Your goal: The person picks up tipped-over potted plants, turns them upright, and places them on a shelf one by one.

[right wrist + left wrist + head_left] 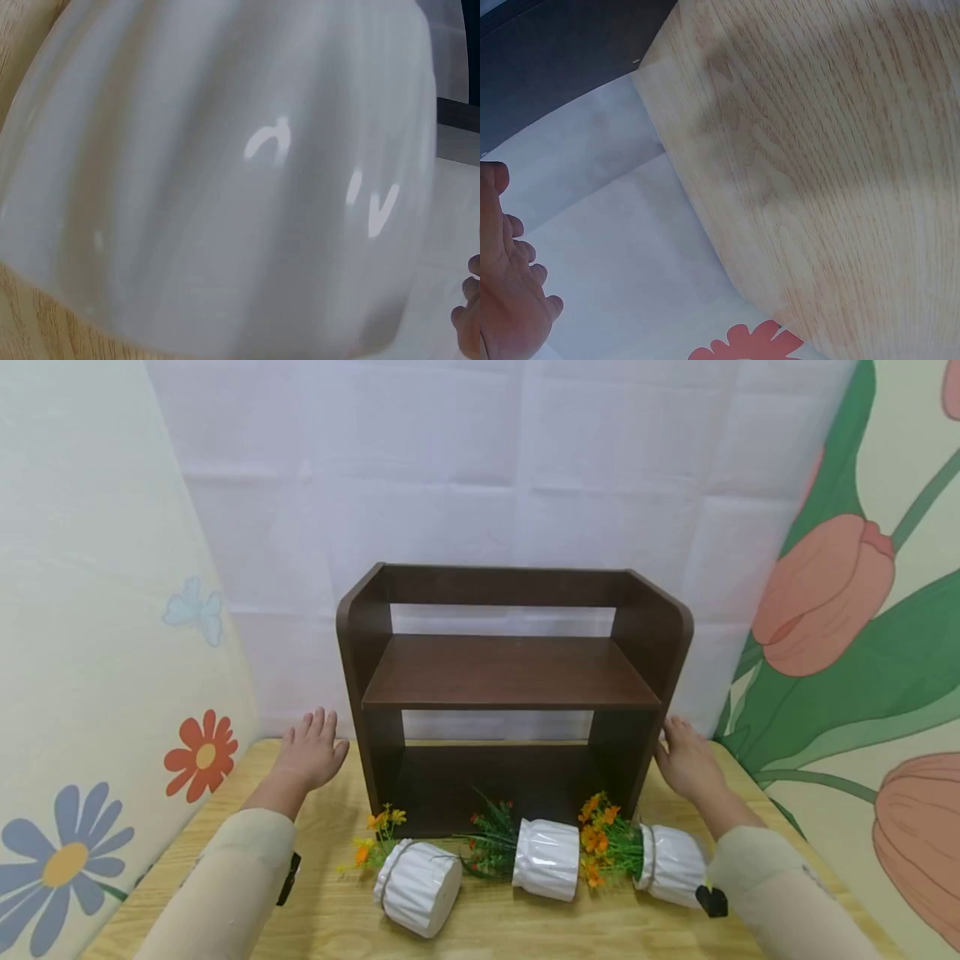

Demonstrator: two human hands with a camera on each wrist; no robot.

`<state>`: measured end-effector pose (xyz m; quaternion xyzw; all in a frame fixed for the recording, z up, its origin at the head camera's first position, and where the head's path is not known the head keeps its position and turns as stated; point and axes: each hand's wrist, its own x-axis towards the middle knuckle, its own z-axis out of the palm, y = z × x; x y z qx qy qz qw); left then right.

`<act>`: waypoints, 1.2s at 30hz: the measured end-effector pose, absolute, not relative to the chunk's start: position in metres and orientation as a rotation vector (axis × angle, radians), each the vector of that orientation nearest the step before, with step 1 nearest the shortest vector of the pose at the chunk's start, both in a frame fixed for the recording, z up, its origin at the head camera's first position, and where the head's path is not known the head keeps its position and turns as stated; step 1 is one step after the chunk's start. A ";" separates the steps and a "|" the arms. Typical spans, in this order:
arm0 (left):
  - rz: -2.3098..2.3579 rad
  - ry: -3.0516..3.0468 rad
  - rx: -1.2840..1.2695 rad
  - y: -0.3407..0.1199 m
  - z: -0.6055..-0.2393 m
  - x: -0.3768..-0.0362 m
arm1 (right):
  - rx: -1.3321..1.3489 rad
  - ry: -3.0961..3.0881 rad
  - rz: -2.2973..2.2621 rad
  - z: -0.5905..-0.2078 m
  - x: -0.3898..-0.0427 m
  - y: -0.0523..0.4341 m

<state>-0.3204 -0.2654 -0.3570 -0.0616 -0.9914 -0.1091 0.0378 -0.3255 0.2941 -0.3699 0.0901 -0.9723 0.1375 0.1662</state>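
A dark wooden shelf (510, 685) stands on the table (330, 918) between both hands. The left hand (311, 752) hovers flat, fingers straight, just beside its left wall, holding nothing. The right hand (686, 760) lies relaxed and empty against its right wall. Three tipped white flowerpots (546, 858) lie nearer the person.

The shelf (510, 672) looks like dark brown wood with a smooth, matt finish. The table (330, 918) has a light wood surface with a clear grain, also matt. The three pots (545, 858) are white and ribbed, and the one near the right wrist shows a glossy surface with bright reflections. The backdrop (480, 468) behind looks like white cloth or paper with fold lines.
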 end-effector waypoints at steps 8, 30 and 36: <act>-0.346 -3.047 -0.181 -0.270 -0.361 -0.320 | 0.261 -2.783 0.419 -0.371 -0.327 0.295; -0.452 -2.959 -0.209 -0.271 -0.352 -0.318 | 0.284 -2.770 0.572 -0.370 -0.308 0.299; -0.534 -2.896 -0.255 -0.266 -0.342 -0.318 | 0.276 -2.788 0.623 -0.370 -0.301 0.300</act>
